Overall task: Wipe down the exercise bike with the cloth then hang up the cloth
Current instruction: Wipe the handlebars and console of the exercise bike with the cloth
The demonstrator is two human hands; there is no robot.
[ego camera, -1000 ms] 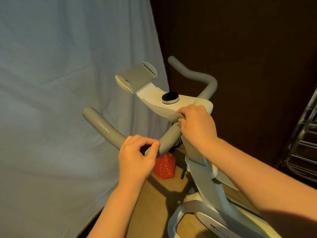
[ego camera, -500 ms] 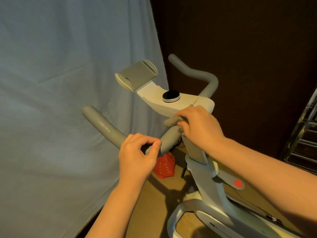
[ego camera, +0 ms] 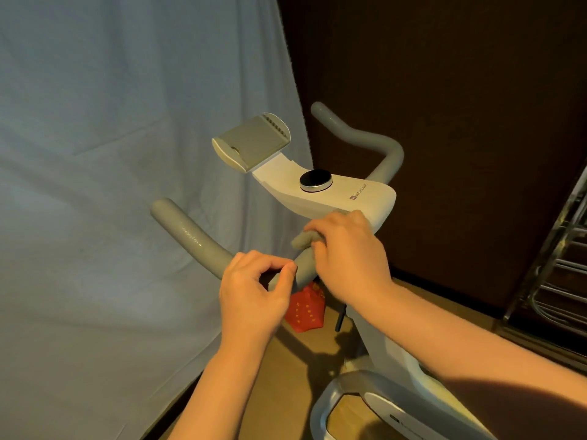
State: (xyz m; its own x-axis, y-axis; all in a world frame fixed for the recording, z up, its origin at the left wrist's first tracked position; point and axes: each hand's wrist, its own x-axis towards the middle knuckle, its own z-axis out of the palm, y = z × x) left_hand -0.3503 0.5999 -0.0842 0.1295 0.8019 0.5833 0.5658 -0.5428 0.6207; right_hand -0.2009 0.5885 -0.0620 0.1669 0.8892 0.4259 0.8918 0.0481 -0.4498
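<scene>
The cloth [ego camera: 304,240], grey and bunched, sits under the right hand [ego camera: 349,252], whose curled fingers press it onto the handlebar [ego camera: 203,241] of the exercise bike [ego camera: 386,360], just below the white console [ego camera: 336,198]. The left hand [ego camera: 254,293] grips the bar beside it, thumb and fingers closed round the foam. Recommended: keep the bar steadied, wrap the cloth fully round, draw it outward along the grip. The console bears a small logo, apparently "keep"; the trailing letters are unclear.
</scene>
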